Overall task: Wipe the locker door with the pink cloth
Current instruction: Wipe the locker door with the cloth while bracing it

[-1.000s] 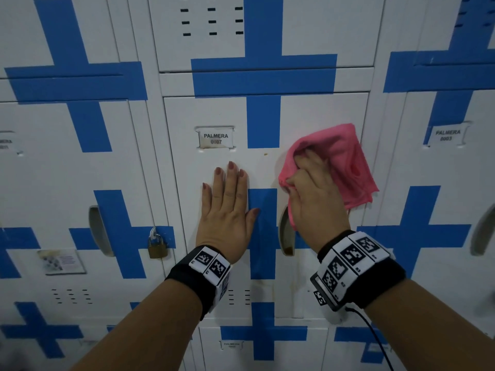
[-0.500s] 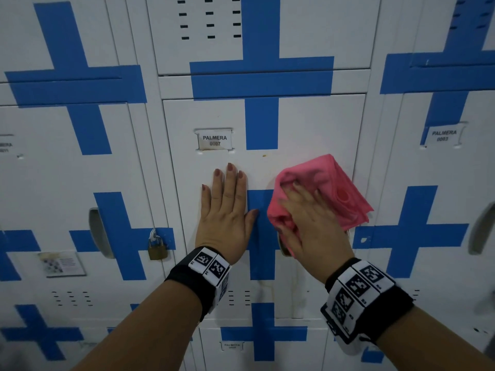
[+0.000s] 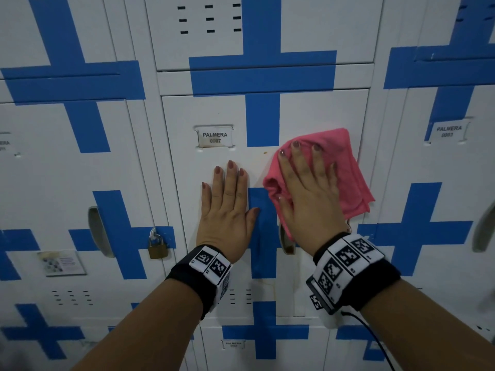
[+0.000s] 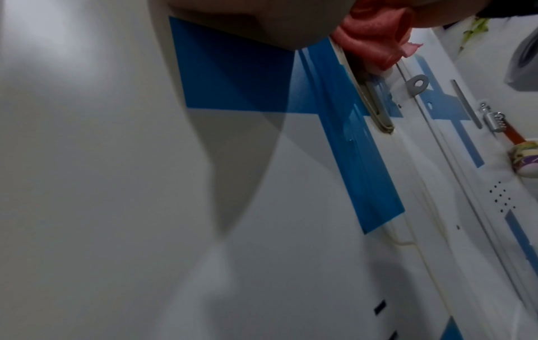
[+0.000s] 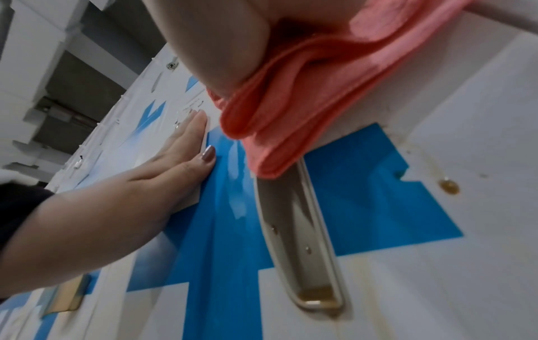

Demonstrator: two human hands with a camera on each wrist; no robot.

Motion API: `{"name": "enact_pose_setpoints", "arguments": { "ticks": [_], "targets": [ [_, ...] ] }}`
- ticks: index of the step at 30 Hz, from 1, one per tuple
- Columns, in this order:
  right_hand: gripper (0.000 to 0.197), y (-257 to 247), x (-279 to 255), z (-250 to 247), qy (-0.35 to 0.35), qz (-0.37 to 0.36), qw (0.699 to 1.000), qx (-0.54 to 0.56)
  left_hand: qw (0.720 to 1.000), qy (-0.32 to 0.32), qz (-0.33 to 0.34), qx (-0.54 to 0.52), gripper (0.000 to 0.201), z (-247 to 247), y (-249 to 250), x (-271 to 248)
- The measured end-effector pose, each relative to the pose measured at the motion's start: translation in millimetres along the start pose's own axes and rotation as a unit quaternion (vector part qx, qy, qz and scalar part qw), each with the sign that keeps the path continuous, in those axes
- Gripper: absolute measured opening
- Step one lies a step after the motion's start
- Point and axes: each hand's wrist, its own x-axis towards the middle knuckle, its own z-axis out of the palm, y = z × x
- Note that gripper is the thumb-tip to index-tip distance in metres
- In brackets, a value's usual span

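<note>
Flat, right hand (image 3: 310, 194) on pink cloth (image 3: 345, 167)

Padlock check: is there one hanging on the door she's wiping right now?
No. The brass padlock hangs on the neighbouring locker to the left, while the locker door under the pink cloth shows none.

1. Bank of white metal lockers (image 3: 80, 170) in rows, each door crossed with blue tape (image 3: 262, 73)
2. Name label (image 3: 446, 131) reading "PALMERA", on the right-hand locker
3. Brass padlock (image 3: 158, 247) hanging on the left-hand locker, beside its recessed handle (image 3: 99, 231)
4. Small printed sticker (image 3: 61, 263) low on the left-hand locker
5. Vent slots (image 3: 209, 18) in the upper door
6. Grey ceiling beams (image 5: 43, 76), dimly lit, in the right wrist view
</note>
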Motion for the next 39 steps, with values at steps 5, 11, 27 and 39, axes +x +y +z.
{"name": "enact_pose_setpoints", "arguments": {
  "ticks": [5,11,27,39],
  "targets": [
    [0.074,-5,6,4,0.01,-0.013,1.0,0.005,1.0,0.021,0.011,0.003,0.067,0,0,1],
    [0.079,-6,2,2,-0.021,-0.031,0.999,-0.009,1.0,0.015,0.009,0.015,0.064,-1,0,1],
    [0.061,14,-17,8,0.01,-0.026,0.999,0.02,1.0,0.012,0.0,-0.001,0.067,1,0,0],
    [0.066,-10,22,-7,0.01,-0.074,0.997,0.006,1.0,0.012,0.003,-0.008,0.065,2,-1,0]
  ]
}}
